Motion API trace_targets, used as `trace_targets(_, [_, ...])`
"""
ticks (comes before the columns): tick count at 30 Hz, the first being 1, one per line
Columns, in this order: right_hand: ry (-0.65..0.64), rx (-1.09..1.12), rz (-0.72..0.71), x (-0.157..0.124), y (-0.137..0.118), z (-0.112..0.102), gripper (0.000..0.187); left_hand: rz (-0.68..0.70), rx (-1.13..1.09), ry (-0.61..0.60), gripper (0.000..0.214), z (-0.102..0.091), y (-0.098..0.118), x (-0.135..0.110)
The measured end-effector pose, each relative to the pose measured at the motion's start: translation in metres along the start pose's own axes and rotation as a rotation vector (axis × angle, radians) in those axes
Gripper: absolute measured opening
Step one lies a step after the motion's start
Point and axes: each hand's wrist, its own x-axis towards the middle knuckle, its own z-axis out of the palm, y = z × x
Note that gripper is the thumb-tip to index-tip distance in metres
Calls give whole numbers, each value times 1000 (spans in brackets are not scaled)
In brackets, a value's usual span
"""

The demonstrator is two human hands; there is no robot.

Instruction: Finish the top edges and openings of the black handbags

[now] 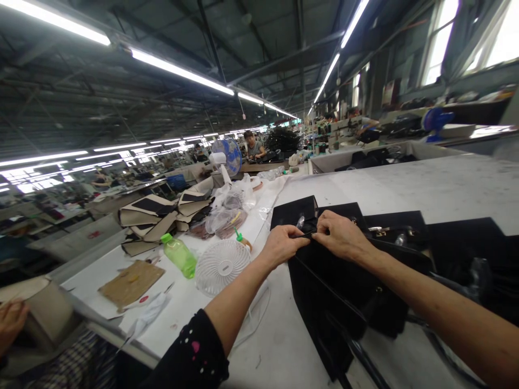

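A black handbag (328, 286) lies on the white table in front of me, its dark handles hanging toward the near edge. My left hand (284, 246) pinches the bag's upper edge near its far left corner. Close beside it, my right hand (338, 232) pinches the same edge, thumb and fingers pressed together. The fingertips of both hands almost meet; the exact bit of the bag between them is too small to make out. Right behind the hands stands a black flap-like piece (295, 210) with a bit of clear plastic on it.
More black bags (462, 243) with metal fittings lie along the right. A small white fan (223, 267), a green bottle (179, 255), a brown board (132, 282) and clear plastic bags (233, 208) are on the left. Another person's hand (12, 321) holds a beige piece at lower left.
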Motion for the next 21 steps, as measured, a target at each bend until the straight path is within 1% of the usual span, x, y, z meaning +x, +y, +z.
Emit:
trace_targets(3, [-14, 46, -33, 1, 3, 0, 26, 53, 133, 56, 23, 1, 4, 2])
trace_targets(6, [-42, 121, -86, 2, 11, -7, 18, 52, 212, 108, 18, 3, 9, 4])
trace_targets(9, [-65, 180, -82, 1, 23, -16, 27, 37, 240, 135, 16, 5, 11, 5])
trace_targets(12, [-101, 205, -16, -1, 33, -23, 23, 33, 254, 136, 15, 5, 13, 6])
trace_targets(15, [-139, 232, 31, 0, 38, -23, 17, 38, 255, 121, 14, 3, 14, 5])
trace_targets(21, [-175, 272, 41, 2, 42, -19, 11, 82, 257, 85, 17, 1, 14, 4])
